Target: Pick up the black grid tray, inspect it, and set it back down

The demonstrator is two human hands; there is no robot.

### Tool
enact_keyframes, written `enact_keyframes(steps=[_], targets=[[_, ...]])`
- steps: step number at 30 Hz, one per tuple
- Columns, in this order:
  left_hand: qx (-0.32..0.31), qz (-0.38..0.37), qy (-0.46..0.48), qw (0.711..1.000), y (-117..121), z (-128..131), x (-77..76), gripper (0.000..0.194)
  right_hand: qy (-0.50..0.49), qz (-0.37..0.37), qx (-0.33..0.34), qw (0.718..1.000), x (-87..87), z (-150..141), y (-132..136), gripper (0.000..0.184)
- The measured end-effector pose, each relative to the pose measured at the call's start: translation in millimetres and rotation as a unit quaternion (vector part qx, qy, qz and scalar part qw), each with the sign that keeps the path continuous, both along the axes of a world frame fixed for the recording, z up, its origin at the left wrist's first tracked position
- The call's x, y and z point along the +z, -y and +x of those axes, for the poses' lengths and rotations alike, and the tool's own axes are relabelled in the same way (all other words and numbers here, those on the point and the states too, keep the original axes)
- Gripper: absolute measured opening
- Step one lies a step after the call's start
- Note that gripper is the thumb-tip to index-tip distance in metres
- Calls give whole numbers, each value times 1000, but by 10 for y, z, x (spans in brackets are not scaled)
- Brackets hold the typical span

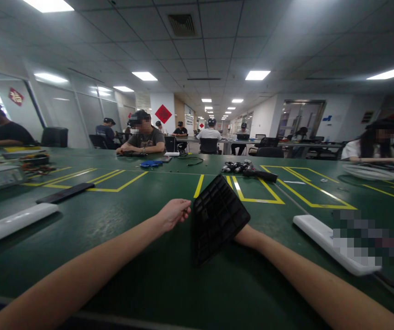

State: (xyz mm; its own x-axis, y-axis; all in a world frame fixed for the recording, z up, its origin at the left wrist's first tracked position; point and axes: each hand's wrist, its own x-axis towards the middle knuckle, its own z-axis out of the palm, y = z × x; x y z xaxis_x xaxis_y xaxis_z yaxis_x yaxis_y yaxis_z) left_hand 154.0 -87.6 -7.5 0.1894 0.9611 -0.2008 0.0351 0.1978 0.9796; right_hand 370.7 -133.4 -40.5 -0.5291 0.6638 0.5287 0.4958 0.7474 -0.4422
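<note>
A black plastic tray (pixel 220 220) with a grid of small compartments is held tilted above the green table, its compartment side turned toward the left. My right hand (pixel 246 236) grips it from behind at the right edge; the fingers are hidden by the tray. Just left of the tray is my left hand (pixel 176 213), with its fingers curled and pinched together. Whatever those fingertips hold, if anything, is too small to make out. A narrow gap separates the left hand from the tray.
The green table (pixel 121 238) bears yellow tape outlines. White power strips (pixel 334 243) lie at both sides, and a dark bar (pixel 66 192) lies at left. Farther back are metal parts (pixel 238 166), a black-handled tool (pixel 261 175) and blue gloves (pixel 151 163). A person (pixel 145 137) sits opposite.
</note>
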Motion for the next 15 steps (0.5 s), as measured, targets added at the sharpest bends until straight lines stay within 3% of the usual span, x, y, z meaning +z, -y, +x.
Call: enact_keyframes(steps=[8, 15], targets=[[-46, -20, 1, 999, 147, 64, 66, 19, 5, 49, 38, 998, -9, -19, -20, 46], [-59, 17, -10, 998, 122, 44, 49, 43, -14, 41, 31, 999, -90, -12, -74, 44]])
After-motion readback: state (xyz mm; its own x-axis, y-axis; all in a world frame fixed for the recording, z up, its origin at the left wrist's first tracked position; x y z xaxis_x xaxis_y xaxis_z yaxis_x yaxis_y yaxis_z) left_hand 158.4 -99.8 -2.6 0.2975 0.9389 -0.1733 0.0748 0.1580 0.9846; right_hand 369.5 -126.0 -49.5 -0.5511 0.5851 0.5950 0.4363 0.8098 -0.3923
